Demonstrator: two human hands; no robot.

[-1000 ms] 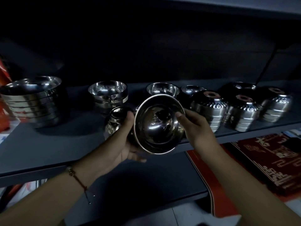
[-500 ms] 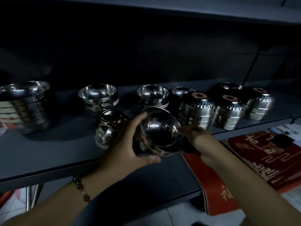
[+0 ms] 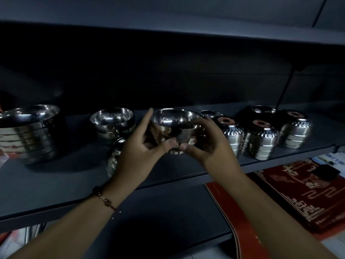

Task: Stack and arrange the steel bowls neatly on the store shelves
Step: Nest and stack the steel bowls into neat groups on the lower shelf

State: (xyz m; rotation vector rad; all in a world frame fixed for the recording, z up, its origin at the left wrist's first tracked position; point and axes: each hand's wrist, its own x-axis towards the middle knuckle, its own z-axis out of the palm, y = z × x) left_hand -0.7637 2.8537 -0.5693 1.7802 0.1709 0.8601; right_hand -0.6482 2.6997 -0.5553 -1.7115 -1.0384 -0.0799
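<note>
hands (image 3: 175, 146) cup upright steel bowl (image 3: 173, 122) above shelf (image 3: 56, 184), thumbs underneath.

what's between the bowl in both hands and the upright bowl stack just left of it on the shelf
Nothing visible. The steel bowl, held by the left hand and right hand, is level with the upright bowl stack; only the left hand's raised fingers lie between them.

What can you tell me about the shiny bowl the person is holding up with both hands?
The bowl is shiny, mirror-like steel, round, with a thin rim and curved sides that narrow toward the base. It sits upright, mouth up, and looks empty. The left hand and the right hand hold it from either side, thumbs close together under its front. It is held in front of the other bowls, above the grey shelf.
</note>
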